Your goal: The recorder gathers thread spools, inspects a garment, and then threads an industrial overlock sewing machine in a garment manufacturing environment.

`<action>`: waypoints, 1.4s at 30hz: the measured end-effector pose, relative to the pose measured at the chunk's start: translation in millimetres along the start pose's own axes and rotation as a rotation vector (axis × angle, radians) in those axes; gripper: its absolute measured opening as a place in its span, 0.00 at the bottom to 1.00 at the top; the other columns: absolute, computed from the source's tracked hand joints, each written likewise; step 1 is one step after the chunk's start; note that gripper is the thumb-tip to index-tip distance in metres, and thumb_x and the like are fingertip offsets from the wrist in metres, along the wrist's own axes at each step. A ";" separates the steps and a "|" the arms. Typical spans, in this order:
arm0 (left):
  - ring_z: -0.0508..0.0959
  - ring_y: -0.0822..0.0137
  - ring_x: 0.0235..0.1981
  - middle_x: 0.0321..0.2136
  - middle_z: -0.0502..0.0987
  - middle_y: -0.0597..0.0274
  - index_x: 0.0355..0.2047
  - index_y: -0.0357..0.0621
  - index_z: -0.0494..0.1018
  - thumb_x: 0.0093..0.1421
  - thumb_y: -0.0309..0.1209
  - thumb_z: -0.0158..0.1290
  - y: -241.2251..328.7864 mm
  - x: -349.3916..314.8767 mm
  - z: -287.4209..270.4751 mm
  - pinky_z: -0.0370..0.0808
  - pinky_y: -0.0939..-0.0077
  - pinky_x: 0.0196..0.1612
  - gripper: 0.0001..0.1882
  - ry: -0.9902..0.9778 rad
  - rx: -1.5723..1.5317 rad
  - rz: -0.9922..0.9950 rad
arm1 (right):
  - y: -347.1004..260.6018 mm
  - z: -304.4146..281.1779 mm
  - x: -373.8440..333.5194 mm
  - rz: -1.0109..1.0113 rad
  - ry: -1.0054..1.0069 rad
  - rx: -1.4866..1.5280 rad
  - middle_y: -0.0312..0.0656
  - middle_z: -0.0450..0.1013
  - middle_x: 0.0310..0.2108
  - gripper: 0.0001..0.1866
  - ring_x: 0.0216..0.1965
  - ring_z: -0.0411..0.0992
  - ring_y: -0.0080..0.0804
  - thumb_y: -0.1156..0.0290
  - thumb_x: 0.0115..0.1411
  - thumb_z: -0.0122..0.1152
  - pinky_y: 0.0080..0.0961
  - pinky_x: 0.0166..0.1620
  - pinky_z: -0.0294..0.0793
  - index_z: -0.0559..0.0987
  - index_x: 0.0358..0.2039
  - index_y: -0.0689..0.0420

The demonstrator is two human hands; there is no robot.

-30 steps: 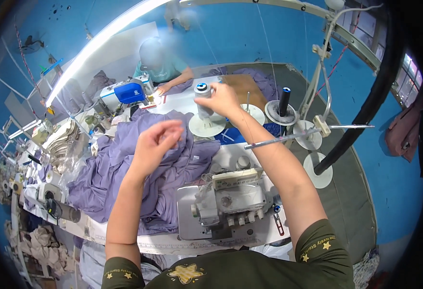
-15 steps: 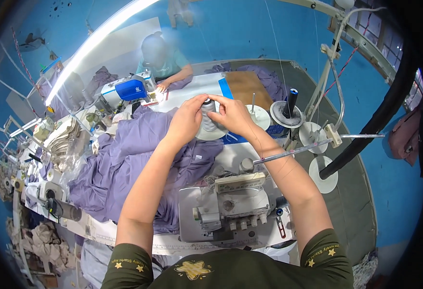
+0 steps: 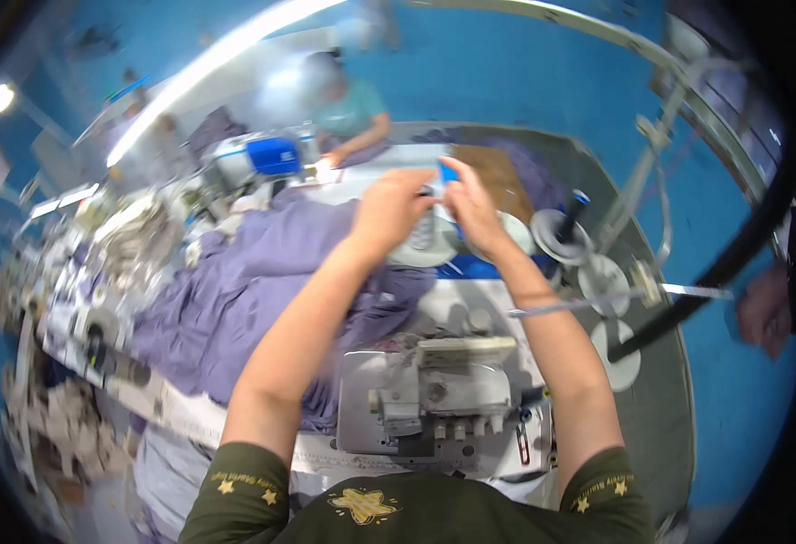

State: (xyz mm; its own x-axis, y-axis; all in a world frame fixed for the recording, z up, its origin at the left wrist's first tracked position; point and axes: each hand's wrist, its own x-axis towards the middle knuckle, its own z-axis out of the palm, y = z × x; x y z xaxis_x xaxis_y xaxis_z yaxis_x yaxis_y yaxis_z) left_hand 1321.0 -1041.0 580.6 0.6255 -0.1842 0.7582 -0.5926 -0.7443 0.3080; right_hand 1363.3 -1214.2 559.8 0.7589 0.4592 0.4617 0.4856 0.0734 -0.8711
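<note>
A grey thread cone stands upright on a white round stand plate beyond the sewing machine. My left hand is closed at the cone's dark top, its fingertips curled over it. Just to the right, my right hand is raised with its fingers pointing up and left, apart from the cone. Motion blur smears its fingertips, so I cannot make out whether they pinch a thread. Below my hands sits a white overlock sewing machine.
Purple fabric is heaped left of the machine. At right are a dark thread cone, further white plates and a metal thread-stand rod. Across the table a person works at a blue-and-white sewing machine. Small scissors lie beside the overlock.
My right hand has come away from the thread cone, up and to the right. My left hand stays at the cone's top. The whole view has shifted and blurred.
</note>
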 end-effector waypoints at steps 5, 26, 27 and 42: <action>0.78 0.57 0.25 0.20 0.77 0.59 0.19 0.50 0.78 0.41 0.33 0.56 0.3 9.4 33.1 0.75 0.63 0.30 0.04 0.028 0.335 0.145 | 9.1 -22.5 -2.6 0.016 0.143 -0.189 0.38 0.70 0.47 0.30 0.38 0.69 0.21 0.55 0.63 0.52 0.20 0.44 0.68 0.63 0.62 0.58; 0.77 0.67 0.31 0.25 0.78 0.68 0.22 0.55 0.78 0.47 0.37 0.55 23.5 48.3 -34.3 0.69 0.72 0.34 0.04 0.236 0.433 0.192 | -47.5 -17.3 35.2 -0.105 0.145 -0.207 0.33 0.74 0.37 0.12 0.35 0.70 0.15 0.67 0.65 0.56 0.11 0.33 0.66 0.80 0.43 0.60; 0.77 0.67 0.31 0.25 0.78 0.68 0.22 0.55 0.78 0.47 0.37 0.55 24.3 45.5 -37.6 0.69 0.72 0.34 0.04 0.233 0.431 0.191 | -53.2 -15.9 33.3 -0.025 0.211 -0.143 0.32 0.75 0.34 0.13 0.31 0.69 0.13 0.65 0.64 0.57 0.09 0.28 0.63 0.80 0.43 0.58; 0.78 0.54 0.33 0.27 0.76 0.58 0.28 0.46 0.77 0.53 0.32 0.54 42.4 18.3 -65.2 0.74 0.62 0.35 0.06 0.115 -0.001 0.180 | -102.7 2.0 -18.6 -0.130 -0.103 -0.479 0.37 0.69 0.49 0.20 0.45 0.69 0.23 0.70 0.57 0.63 0.18 0.34 0.71 0.75 0.51 0.58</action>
State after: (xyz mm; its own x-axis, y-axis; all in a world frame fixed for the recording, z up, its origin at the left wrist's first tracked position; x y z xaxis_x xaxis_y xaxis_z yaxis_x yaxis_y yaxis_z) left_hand 1274.2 -1034.1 645.0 0.4478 -0.2399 0.8614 -0.6899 -0.7056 0.1621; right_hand 1298.4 -1228.6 640.3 0.6440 0.5600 0.5212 0.7361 -0.2677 -0.6217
